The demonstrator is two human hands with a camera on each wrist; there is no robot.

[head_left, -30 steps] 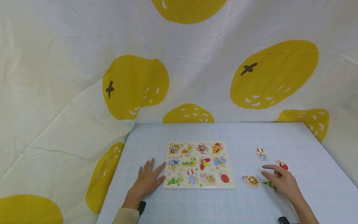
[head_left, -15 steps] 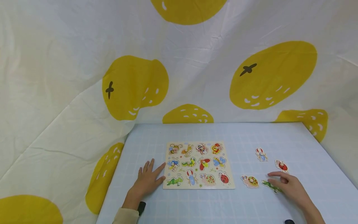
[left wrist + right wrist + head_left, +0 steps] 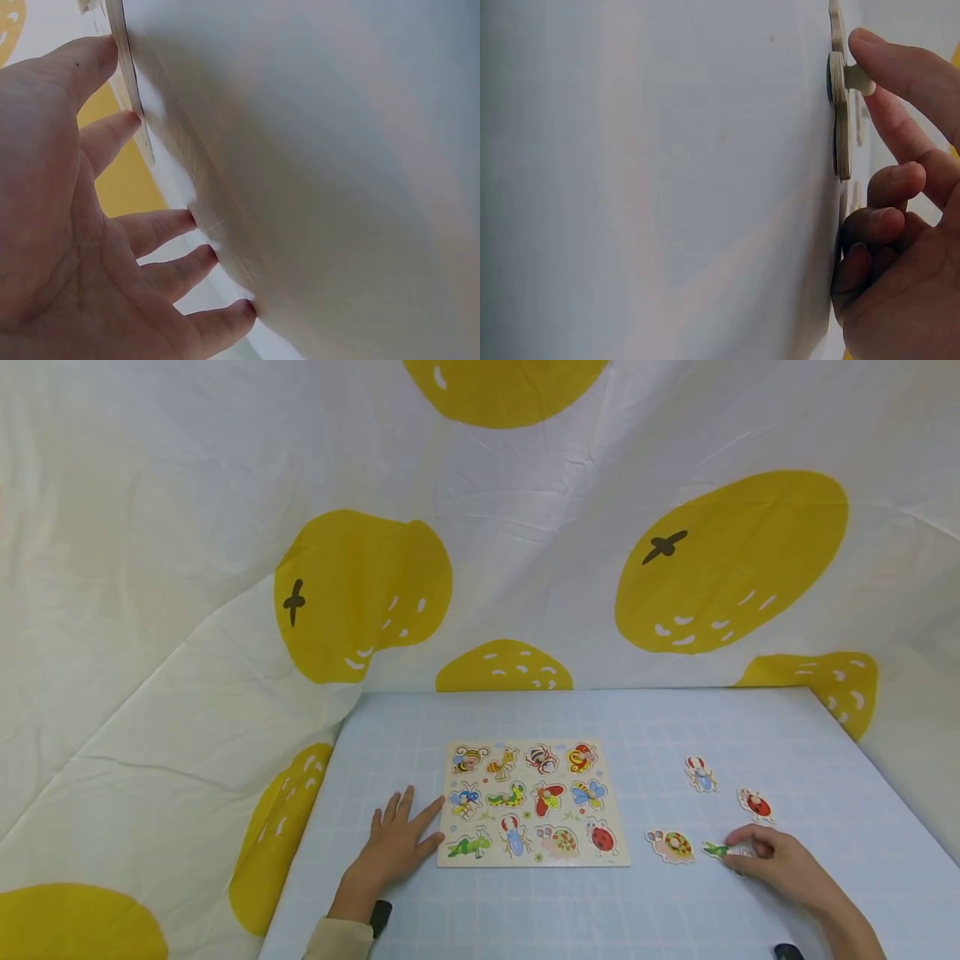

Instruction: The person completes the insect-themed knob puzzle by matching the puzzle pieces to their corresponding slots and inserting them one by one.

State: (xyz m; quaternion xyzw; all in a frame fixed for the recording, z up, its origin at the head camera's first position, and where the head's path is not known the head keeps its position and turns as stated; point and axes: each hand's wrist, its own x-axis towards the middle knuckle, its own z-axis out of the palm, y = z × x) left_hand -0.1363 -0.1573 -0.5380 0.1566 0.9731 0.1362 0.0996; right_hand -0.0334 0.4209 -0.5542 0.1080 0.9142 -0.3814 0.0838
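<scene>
At the right, my right hand (image 3: 783, 864) pinches the knob (image 3: 860, 79) of a green grasshopper puzzle piece (image 3: 715, 850) between thumb and index finger; the other fingers are curled in the right wrist view. That piece lies on the table, partly covered by the fingers. My left hand (image 3: 396, 843) rests spread on the table, its thumb and index finger at the left edge of the wooden insect puzzle board (image 3: 611, 858). In the left wrist view those two fingertips touch the board's side (image 3: 129, 71). Pictures of a grasshopper, stag beetle, snail and ladybug fill the board's front row.
A snail piece (image 3: 672, 846) lies just left of the grasshopper. Behind it are a stag beetle piece (image 3: 701, 774) and a ladybug piece (image 3: 756, 805). Pale checked cloth covers the table (image 3: 525, 910), and a fruit-print curtain (image 3: 525, 568) hangs behind and at the left.
My right hand has shifted right and come down over the grasshopper piece, thumb and index finger closing on its knob. The left hand has stayed at the board.
</scene>
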